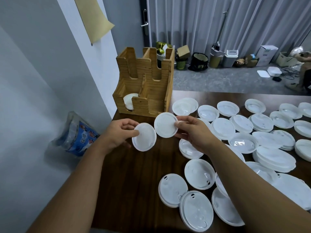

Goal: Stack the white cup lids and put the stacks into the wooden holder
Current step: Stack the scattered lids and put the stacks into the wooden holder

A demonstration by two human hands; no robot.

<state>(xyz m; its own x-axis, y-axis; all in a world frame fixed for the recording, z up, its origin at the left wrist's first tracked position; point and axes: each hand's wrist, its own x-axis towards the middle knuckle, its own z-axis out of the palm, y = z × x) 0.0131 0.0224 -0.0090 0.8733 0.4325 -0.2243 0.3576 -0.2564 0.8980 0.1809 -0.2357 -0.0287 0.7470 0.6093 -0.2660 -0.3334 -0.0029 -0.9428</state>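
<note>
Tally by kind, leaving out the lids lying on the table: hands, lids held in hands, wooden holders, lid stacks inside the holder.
Hands: 2, left hand and right hand
Lids held: 2, left lid and right lid
Wooden holder: 1
Lid stack in the holder: 1
Total: 6

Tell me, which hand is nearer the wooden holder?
Left, narrowly. The left hand is just in front of the wooden holder; the right hand is front-right of it.

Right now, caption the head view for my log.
Each hand holds a white lid before the wooden holder.
</note>
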